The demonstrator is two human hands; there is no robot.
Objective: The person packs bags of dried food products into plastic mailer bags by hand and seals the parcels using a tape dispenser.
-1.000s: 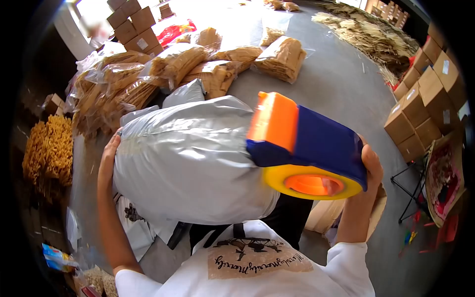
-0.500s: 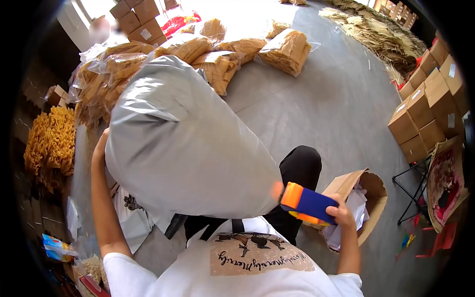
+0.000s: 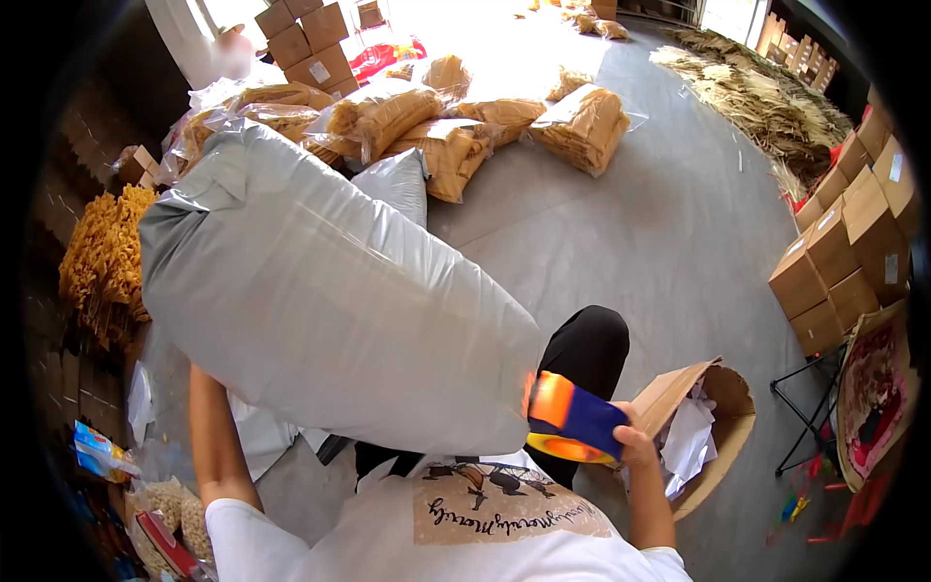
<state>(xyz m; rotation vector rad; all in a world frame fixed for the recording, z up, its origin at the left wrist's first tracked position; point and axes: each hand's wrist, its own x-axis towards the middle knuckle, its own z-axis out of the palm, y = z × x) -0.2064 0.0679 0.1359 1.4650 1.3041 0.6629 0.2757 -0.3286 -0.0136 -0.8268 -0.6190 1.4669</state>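
Note:
A large stuffed grey plastic bag [image 3: 339, 301] lies slanted across my front, its far end up at the left. My left arm reaches beneath the bag, and the hand itself is hidden behind it. Closed round the blue end of an orange and blue tape dispenser [image 3: 577, 415] is my right hand [image 3: 635, 438]. The dispenser carries a yellow roll and its orange front is at the bag's near right end. Whether tape joins the two cannot be made out.
An open cardboard box [image 3: 732, 417] with white paper stands to the right. Plastic-wrapped brown bundles [image 3: 582, 126] lie ahead, near a smaller grey bag [image 3: 398, 184]. Stacked cartons [image 3: 844, 252] and a folding stool [image 3: 873, 388] are at the right.
The bag has swung round, its far end going left. My right hand has brought the dispenser down toward my lap, to the bag's near end. My left hand has gone out of sight beneath the bag.

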